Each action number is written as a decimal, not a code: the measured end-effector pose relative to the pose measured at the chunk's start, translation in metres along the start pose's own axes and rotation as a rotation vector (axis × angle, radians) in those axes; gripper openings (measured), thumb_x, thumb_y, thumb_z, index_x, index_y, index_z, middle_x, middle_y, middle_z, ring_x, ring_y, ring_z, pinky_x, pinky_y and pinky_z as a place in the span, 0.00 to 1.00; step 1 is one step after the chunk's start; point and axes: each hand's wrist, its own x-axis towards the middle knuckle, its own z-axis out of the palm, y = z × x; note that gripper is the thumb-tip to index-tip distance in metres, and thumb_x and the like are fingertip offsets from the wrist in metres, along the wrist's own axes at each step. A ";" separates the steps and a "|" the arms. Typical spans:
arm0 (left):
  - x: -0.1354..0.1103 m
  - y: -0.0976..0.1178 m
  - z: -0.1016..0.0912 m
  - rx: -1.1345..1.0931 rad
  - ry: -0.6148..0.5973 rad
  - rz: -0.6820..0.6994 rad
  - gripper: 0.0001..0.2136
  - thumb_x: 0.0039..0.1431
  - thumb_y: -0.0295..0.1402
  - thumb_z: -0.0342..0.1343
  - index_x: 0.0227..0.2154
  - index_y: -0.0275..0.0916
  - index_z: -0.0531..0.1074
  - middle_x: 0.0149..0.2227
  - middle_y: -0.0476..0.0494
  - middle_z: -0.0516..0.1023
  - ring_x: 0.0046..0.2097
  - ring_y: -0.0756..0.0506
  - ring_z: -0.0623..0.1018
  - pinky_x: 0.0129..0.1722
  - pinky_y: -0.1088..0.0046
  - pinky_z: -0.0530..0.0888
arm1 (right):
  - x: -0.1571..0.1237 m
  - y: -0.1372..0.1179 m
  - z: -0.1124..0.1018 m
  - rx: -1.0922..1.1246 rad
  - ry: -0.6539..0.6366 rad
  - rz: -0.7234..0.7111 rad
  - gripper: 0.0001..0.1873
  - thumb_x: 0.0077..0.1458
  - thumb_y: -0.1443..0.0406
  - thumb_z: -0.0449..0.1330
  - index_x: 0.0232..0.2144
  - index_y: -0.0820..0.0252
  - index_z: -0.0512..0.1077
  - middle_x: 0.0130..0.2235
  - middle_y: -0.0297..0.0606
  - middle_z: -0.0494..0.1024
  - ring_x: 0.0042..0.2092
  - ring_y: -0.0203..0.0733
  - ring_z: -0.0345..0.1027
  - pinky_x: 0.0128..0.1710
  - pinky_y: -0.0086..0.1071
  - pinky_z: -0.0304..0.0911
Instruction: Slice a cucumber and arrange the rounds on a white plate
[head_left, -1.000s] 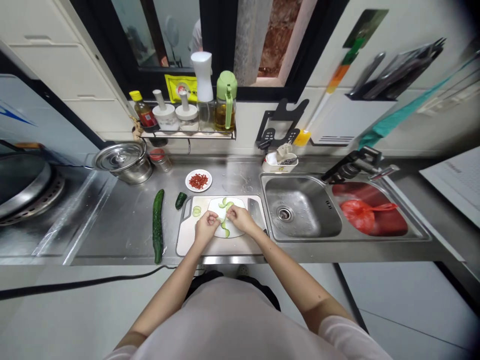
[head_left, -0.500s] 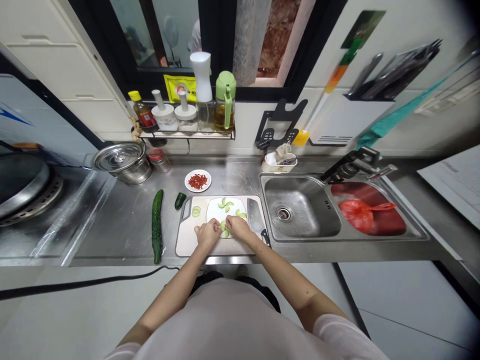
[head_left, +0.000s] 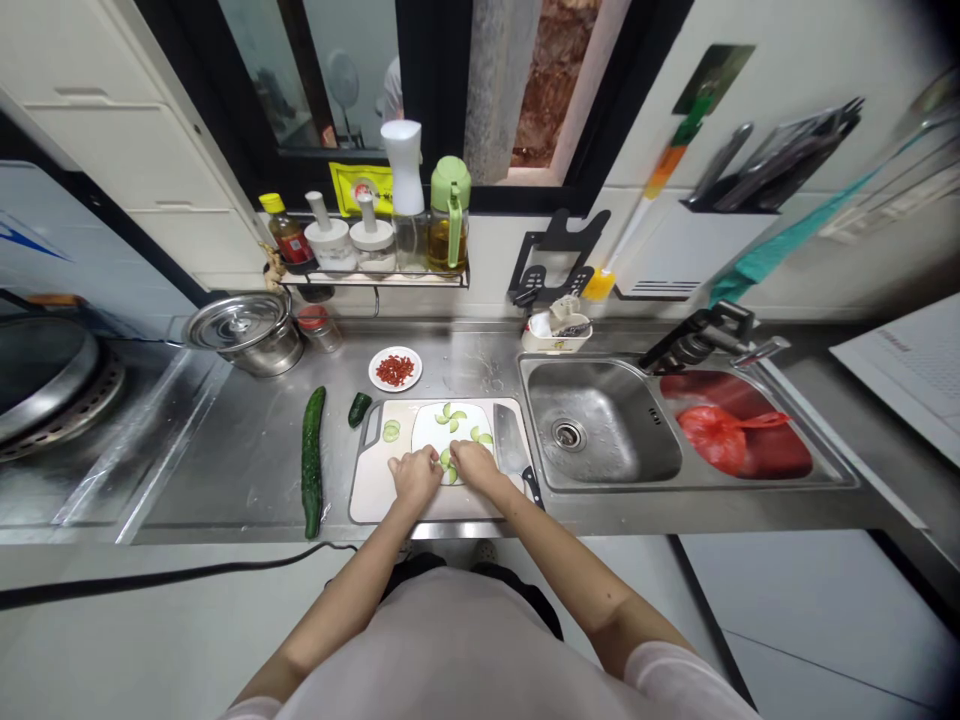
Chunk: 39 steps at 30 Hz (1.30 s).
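A white plate with several cucumber slices lies on a pale cutting board at the counter's front edge. My left hand and my right hand meet at the plate's near rim, fingers curled and pinching at green slices between them. What each hand pinches is too small to make out. A cleaver rests on the board's right side. Two slices lie loose on the board. A whole cucumber and a cucumber end lie left of the board.
A small dish of chopped red chili sits behind the board. A lidded steel pot stands at the left, a wok beyond it. The double sink at the right holds a red bag. Bottles stand on a shelf.
Both hands drew back from the plate's middle to its near rim. More slices show spread on the plate, and the cleaver is uncovered. The view tilted slightly.
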 end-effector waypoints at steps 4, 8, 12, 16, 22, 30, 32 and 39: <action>0.001 0.001 0.000 0.004 -0.002 0.008 0.07 0.53 0.30 0.53 0.35 0.43 0.72 0.35 0.44 0.79 0.44 0.38 0.74 0.44 0.61 0.55 | 0.000 -0.002 0.002 -0.025 0.017 0.004 0.11 0.62 0.67 0.50 0.44 0.61 0.70 0.45 0.48 0.75 0.47 0.45 0.69 0.43 0.32 0.58; 0.001 0.001 -0.005 -0.014 0.003 0.013 0.07 0.53 0.31 0.53 0.36 0.44 0.72 0.34 0.44 0.79 0.43 0.38 0.74 0.43 0.62 0.55 | -0.002 0.003 -0.003 -0.018 0.044 0.030 0.12 0.63 0.66 0.50 0.46 0.61 0.69 0.46 0.48 0.74 0.48 0.46 0.68 0.43 0.32 0.58; 0.004 0.003 -0.010 -0.034 0.035 0.030 0.06 0.55 0.35 0.53 0.35 0.43 0.71 0.34 0.45 0.78 0.42 0.39 0.73 0.43 0.63 0.56 | -0.008 0.013 -0.012 0.019 0.113 0.130 0.13 0.64 0.64 0.49 0.46 0.60 0.69 0.48 0.47 0.73 0.47 0.44 0.69 0.41 0.31 0.59; 0.007 0.006 -0.008 -0.024 0.029 0.046 0.08 0.56 0.40 0.53 0.34 0.42 0.71 0.37 0.43 0.78 0.43 0.39 0.72 0.43 0.62 0.56 | -0.016 0.015 -0.014 0.062 0.098 0.190 0.12 0.63 0.63 0.50 0.45 0.60 0.69 0.47 0.46 0.74 0.46 0.43 0.69 0.40 0.31 0.58; 0.010 0.007 0.000 0.009 -0.024 0.023 0.08 0.55 0.40 0.56 0.34 0.42 0.71 0.41 0.42 0.77 0.46 0.38 0.72 0.45 0.62 0.56 | -0.024 0.003 -0.005 0.116 0.042 0.192 0.11 0.62 0.61 0.52 0.42 0.59 0.70 0.45 0.44 0.76 0.46 0.43 0.69 0.41 0.31 0.58; 0.012 0.004 0.007 0.010 -0.025 0.029 0.08 0.56 0.40 0.56 0.34 0.42 0.71 0.40 0.41 0.77 0.46 0.38 0.71 0.46 0.61 0.55 | -0.025 -0.003 0.000 0.100 0.011 0.180 0.09 0.62 0.61 0.53 0.40 0.58 0.71 0.44 0.43 0.76 0.47 0.43 0.69 0.42 0.31 0.58; 0.012 0.004 0.007 0.012 -0.027 0.029 0.08 0.56 0.40 0.55 0.34 0.42 0.71 0.40 0.42 0.77 0.47 0.37 0.71 0.46 0.61 0.55 | -0.025 -0.004 0.000 0.099 0.009 0.176 0.10 0.62 0.62 0.52 0.40 0.59 0.71 0.44 0.43 0.76 0.47 0.43 0.69 0.42 0.31 0.58; 0.011 0.007 0.004 0.012 -0.024 0.027 0.07 0.56 0.39 0.56 0.34 0.42 0.71 0.40 0.42 0.77 0.47 0.38 0.72 0.46 0.61 0.56 | -0.025 -0.004 0.003 0.089 0.002 0.171 0.10 0.62 0.62 0.53 0.40 0.59 0.71 0.45 0.43 0.76 0.47 0.43 0.68 0.41 0.32 0.59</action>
